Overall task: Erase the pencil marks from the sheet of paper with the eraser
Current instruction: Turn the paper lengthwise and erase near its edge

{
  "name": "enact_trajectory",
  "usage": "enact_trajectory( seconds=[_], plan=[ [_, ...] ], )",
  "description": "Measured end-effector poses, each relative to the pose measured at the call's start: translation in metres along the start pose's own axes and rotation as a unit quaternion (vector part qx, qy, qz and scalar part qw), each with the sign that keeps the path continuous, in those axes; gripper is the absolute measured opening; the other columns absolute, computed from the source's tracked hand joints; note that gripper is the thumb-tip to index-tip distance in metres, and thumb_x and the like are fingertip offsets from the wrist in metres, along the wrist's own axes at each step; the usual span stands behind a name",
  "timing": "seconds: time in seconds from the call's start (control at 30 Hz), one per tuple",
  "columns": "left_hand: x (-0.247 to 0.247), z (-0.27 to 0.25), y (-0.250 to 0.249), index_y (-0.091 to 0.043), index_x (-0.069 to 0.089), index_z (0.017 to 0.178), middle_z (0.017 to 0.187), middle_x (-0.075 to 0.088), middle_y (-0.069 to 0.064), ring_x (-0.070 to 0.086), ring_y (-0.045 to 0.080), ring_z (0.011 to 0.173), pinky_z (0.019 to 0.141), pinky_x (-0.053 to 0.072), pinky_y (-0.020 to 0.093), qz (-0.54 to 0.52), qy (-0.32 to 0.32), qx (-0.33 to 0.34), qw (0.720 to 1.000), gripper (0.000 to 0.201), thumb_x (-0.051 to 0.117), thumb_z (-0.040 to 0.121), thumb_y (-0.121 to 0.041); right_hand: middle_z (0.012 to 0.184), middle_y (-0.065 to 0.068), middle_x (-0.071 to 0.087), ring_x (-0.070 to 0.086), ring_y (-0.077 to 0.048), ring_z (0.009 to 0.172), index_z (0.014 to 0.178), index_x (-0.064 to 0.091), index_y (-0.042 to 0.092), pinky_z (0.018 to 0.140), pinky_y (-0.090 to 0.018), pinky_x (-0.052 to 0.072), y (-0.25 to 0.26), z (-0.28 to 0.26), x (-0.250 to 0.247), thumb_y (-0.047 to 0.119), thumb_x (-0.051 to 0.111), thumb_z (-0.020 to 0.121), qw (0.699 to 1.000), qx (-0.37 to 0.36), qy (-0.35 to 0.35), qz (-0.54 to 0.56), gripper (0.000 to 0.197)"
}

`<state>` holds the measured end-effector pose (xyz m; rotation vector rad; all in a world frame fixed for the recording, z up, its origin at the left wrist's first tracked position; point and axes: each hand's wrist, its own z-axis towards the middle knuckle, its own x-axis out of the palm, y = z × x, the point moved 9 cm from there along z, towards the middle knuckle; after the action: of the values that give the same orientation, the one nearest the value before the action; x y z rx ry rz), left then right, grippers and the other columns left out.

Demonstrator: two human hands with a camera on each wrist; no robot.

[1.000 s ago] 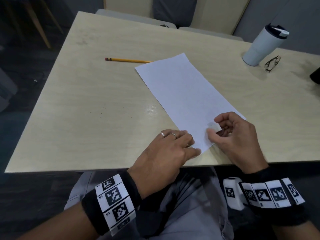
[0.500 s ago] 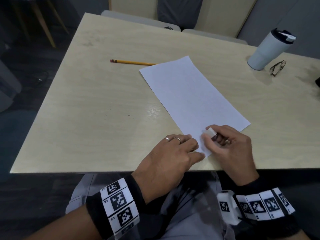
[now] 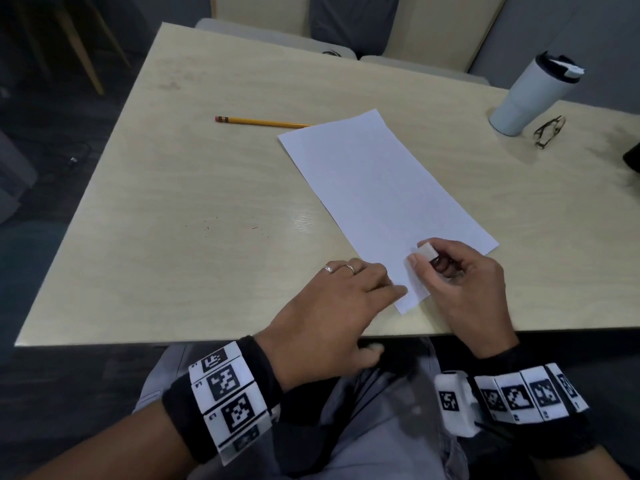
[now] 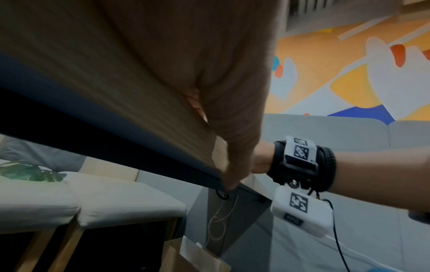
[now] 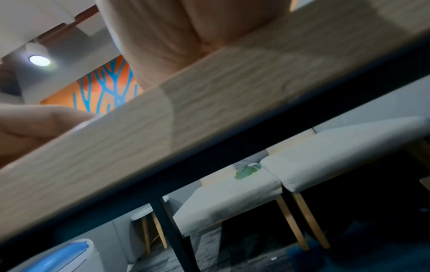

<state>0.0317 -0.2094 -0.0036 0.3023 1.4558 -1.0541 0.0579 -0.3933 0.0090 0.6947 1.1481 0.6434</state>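
Note:
A white sheet of paper (image 3: 377,188) lies slanted on the pale wooden table (image 3: 194,209); no pencil marks show on it at this distance. My right hand (image 3: 460,285) pinches a small white eraser (image 3: 426,251) between thumb and curled fingers, holding it on the sheet's near end. My left hand (image 3: 332,306) rests flat on the near left corner of the sheet, fingers straight, with its thumb over the table's front edge. In both wrist views only the table edge and the heels of the hands show.
A yellow pencil (image 3: 263,122) lies beyond the sheet's far left corner. A white tumbler (image 3: 530,95) and folded glasses (image 3: 549,131) stand at the far right. Cushioned benches (image 3: 277,32) sit behind the table.
The right hand brought the eraser down onto the near end of the sheet and shifted it slightly across the paper. The left hand stayed pressed on the sheet's corner.

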Motion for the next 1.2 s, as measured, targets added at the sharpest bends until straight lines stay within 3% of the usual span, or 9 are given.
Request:
enact_trajectory(
  seconds=[0.07,0.2,0.3,0.4,0.6,0.83,0.93,1.07,1.2],
  plan=[
    [-0.003,-0.001,0.001,-0.027,0.059,0.142,0.134,0.054,-0.01,0.051,0.015,0.123,0.109,0.036,0.033,-0.028,-0.011,-0.016,0.999,0.061,0.064,0.088,-0.056,0.079,0.009,0.068,0.058,-0.013,0.07,0.104,0.08,0.025,0.072,-0.032,0.053,0.001,-0.002,0.0,0.02,0.084,0.093,1.0,-0.002,0.001,-0.004,0.013],
    [-0.001,0.0,-0.003,-0.026,0.062,0.137,0.132,0.057,-0.006,0.053,0.017,0.121,0.107,0.04,0.034,0.006,-0.023,-0.012,1.0,0.055,0.061,0.089,-0.052,0.084,0.009,0.071,0.063,-0.013,0.075,0.101,0.081,0.019,0.074,-0.024,0.05,0.014,-0.007,0.004,0.016,0.085,0.091,0.999,-0.03,0.019,-0.006,0.012],
    [0.005,0.002,-0.004,-0.025,0.063,0.135,0.125,0.057,-0.006,0.054,0.018,0.116,0.103,0.044,0.036,0.042,-0.016,-0.01,0.999,0.059,0.067,0.081,-0.048,0.078,0.004,0.066,0.06,-0.019,0.078,0.091,0.079,0.02,0.071,-0.034,0.049,0.03,-0.015,0.022,0.013,0.084,0.09,0.994,-0.074,0.055,-0.059,0.008],
    [0.005,0.004,-0.003,-0.025,0.065,0.13,0.119,0.058,-0.007,0.058,0.019,0.111,0.098,0.046,0.036,0.047,-0.014,-0.017,0.999,0.056,0.066,0.078,-0.046,0.075,0.005,0.064,0.054,-0.022,0.081,0.09,0.079,0.022,0.073,-0.039,0.048,0.016,-0.001,0.013,0.019,0.082,0.091,0.995,-0.053,0.027,-0.084,0.005],
    [0.002,0.004,-0.002,-0.029,0.067,0.126,0.118,0.057,-0.009,0.054,0.017,0.106,0.095,0.046,0.035,0.042,-0.022,-0.02,0.999,0.054,0.065,0.077,-0.05,0.077,0.011,0.065,0.054,-0.017,0.082,0.094,0.08,0.026,0.074,-0.03,0.045,0.033,-0.012,0.022,0.021,0.082,0.092,0.991,-0.084,0.06,-0.082,0.005],
    [-0.001,0.004,-0.003,-0.027,0.07,0.125,0.12,0.063,-0.006,0.061,0.021,0.108,0.091,0.05,0.037,0.051,-0.035,-0.017,0.998,0.061,0.073,0.07,-0.052,0.078,0.009,0.067,0.053,-0.019,0.083,0.091,0.079,0.024,0.075,-0.039,0.048,0.01,0.003,-0.007,0.021,0.082,0.093,0.994,-0.048,-0.019,-0.101,0.005],
    [-0.002,0.005,-0.004,-0.029,0.068,0.126,0.119,0.061,-0.008,0.059,0.019,0.106,0.091,0.047,0.035,0.054,-0.026,-0.022,0.998,0.06,0.07,0.072,-0.054,0.077,0.009,0.066,0.054,-0.016,0.082,0.092,0.08,0.024,0.075,-0.03,0.045,0.028,-0.019,0.008,0.016,0.084,0.091,0.99,-0.089,0.044,-0.1,0.009],
    [-0.003,0.005,-0.005,-0.026,0.071,0.121,0.117,0.063,-0.006,0.062,0.021,0.104,0.089,0.051,0.038,0.054,-0.028,-0.02,0.998,0.058,0.073,0.069,-0.053,0.073,0.003,0.066,0.053,-0.021,0.08,0.089,0.08,0.022,0.077,-0.042,0.048,0.003,-0.002,-0.018,0.014,0.084,0.089,0.99,-0.045,-0.014,-0.133,0.01],
    [-0.001,0.005,-0.004,-0.027,0.07,0.122,0.118,0.063,-0.007,0.061,0.02,0.105,0.09,0.049,0.036,0.061,-0.031,-0.021,0.997,0.059,0.071,0.069,-0.053,0.076,0.006,0.069,0.055,-0.014,0.081,0.09,0.08,0.022,0.075,-0.029,0.047,0.02,-0.015,-0.009,0.015,0.085,0.089,0.991,-0.076,0.025,-0.105,0.009]
  ],
)
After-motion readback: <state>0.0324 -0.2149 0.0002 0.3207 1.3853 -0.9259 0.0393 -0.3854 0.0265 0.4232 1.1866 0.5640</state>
